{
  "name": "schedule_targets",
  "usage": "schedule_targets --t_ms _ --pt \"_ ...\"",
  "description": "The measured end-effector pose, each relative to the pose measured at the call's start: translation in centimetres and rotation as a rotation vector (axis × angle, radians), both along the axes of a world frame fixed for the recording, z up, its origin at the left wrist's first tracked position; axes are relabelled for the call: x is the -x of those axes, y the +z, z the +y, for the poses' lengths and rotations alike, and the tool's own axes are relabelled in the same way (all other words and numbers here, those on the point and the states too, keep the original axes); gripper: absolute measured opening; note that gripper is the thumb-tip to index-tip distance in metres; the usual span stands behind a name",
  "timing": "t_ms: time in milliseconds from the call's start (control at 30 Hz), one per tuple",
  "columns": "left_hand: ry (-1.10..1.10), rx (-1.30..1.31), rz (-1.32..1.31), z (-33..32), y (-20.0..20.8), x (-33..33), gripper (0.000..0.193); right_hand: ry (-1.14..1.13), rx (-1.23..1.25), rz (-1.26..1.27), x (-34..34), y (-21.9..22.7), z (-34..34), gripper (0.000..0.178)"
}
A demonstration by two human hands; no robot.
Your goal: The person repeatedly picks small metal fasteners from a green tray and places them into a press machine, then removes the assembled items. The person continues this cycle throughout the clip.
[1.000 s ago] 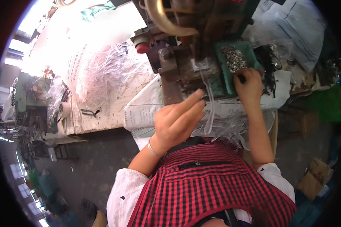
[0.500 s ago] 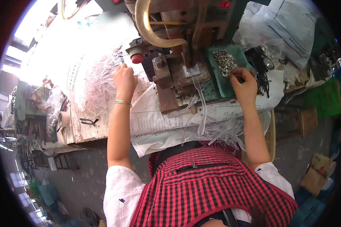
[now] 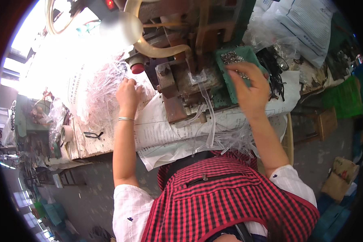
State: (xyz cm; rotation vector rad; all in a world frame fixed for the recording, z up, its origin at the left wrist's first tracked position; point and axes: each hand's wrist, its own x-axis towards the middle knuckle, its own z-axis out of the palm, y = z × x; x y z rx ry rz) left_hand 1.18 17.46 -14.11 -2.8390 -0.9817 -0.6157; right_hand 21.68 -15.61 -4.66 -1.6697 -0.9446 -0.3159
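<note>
My left hand (image 3: pixel 128 98) is closed at the right edge of a pile of clear plastic strips (image 3: pixel 99 94). Its fingertips are in glare, so what they hold cannot be made out. My right hand (image 3: pixel 252 88) is over a green tray (image 3: pixel 230 85) of small shiny metal pieces (image 3: pixel 232 57). Thumb and forefinger are brought together, pointing toward the press; anything between them is too small to name. Between my hands stands the press (image 3: pixel 175 82), its tool down near a small clear piece (image 3: pixel 197 77). From there a clear strip (image 3: pixel 209 121) hangs toward me.
A red push button (image 3: pixel 137 68) sticks out left of the press. Black straps (image 3: pixel 275 80) lie right of the tray, with a white sack (image 3: pixel 298 30) behind. More clear strips (image 3: pixel 236 139) lie along the front edge. Black snips (image 3: pixel 93 134) and a tape roll (image 3: pixel 67 133) lie at left.
My right hand has moved left from the tray's right edge, across the tray toward the press. My left hand has come slightly nearer to me. The whole view has shifted a little.
</note>
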Motion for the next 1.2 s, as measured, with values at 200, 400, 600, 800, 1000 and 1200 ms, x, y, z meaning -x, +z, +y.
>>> schedule_targets --t_ms 200,400,600,800,1000,1200 --pt "0.253 0.161 0.328 -0.1 0.7 -0.5 0.012 0.13 -0.146 0.249 2.3 1.2 4.4 0.022" --pt "0.234 0.445 0.033 -2.2 5.7 4.4 0.014 0.197 -0.296 0.476 3.4 0.5 4.6 0.038" --pt "-0.292 1.18 -0.746 -13.9 13.2 2.3 0.028 0.285 -0.286 0.538 5.0 2.9 4.6 0.045" --pt "-0.662 2.361 -0.469 -20.4 13.9 -2.9 0.044 0.277 -0.054 0.38 3.6 3.7 0.5 0.038" --pt "-0.556 2.451 -0.607 -20.7 11.4 -5.6 0.04 0.016 0.222 0.294 -2.9 -6.3 -4.8 0.03" --pt "-0.485 2.501 -0.686 -21.0 11.8 -5.5 0.037 -0.152 0.168 0.27 -6.8 -6.1 -5.6 0.028"
